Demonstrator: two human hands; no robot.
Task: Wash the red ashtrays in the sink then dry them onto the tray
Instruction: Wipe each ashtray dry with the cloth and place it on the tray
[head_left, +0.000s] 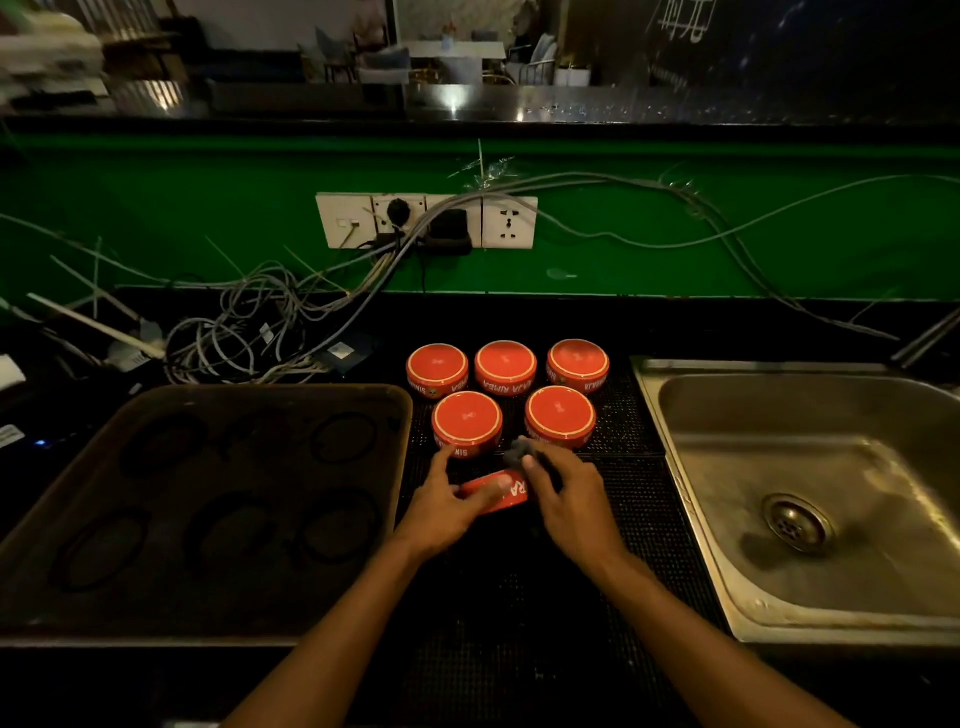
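Left hand (451, 503) and right hand (563, 488) both gripping one red ashtray (496, 493), between tray (400, 415) edge and sink (675, 467) rim.

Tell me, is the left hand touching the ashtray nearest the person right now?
Touching. The head view shows the left hand with its thumb laid across the red side of the nearest ashtray, fingers wrapped round its left end.

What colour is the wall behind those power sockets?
Bright green wall, behind the white sockets; clear in the head view.
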